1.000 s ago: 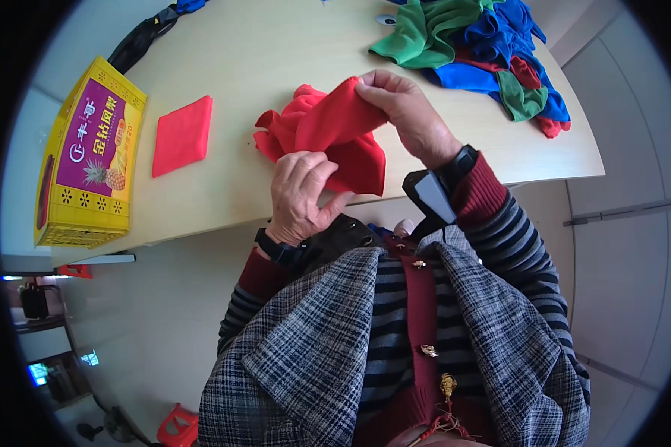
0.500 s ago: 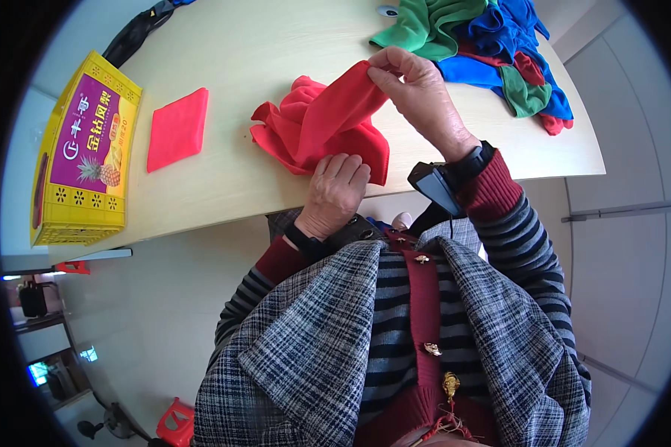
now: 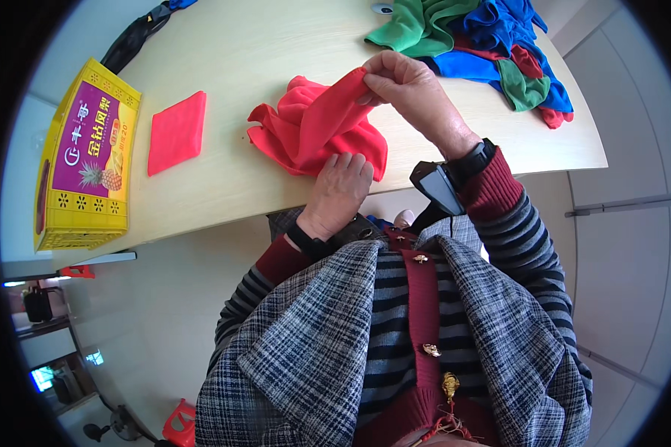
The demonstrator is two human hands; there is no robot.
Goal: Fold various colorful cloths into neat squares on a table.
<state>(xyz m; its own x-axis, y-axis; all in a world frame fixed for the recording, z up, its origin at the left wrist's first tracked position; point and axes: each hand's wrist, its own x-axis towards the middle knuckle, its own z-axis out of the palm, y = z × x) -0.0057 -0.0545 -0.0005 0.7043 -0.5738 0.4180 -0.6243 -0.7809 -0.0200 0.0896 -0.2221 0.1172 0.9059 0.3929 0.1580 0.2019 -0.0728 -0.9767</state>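
Observation:
A crumpled red cloth (image 3: 313, 130) lies near the front edge of the table. My right hand (image 3: 414, 97) pinches one corner of it between thumb and fingers, lifting that corner off the tabletop. At the near edge of the same cloth is my left hand (image 3: 341, 190), its fingers bent and pressed together on the fabric; the fingertips and thumb are partly hidden. To the left lies a second red cloth (image 3: 177, 134), folded into a flat rectangle and touched by neither hand.
A yellow plastic crate (image 3: 89, 160) with a purple panel stands at the table's left edge. Behind it lies a black folded umbrella-like object (image 3: 136, 37). Green cloths (image 3: 417, 30), blue cloths (image 3: 503, 30) and some red ones are heaped at the far right. The pale table (image 3: 224, 45) curves at its right end.
My right hand has shifted slightly toward me and to the left with the pinched corner. My left hand stays at the near edge of the cloth, its fingers slightly straighter.

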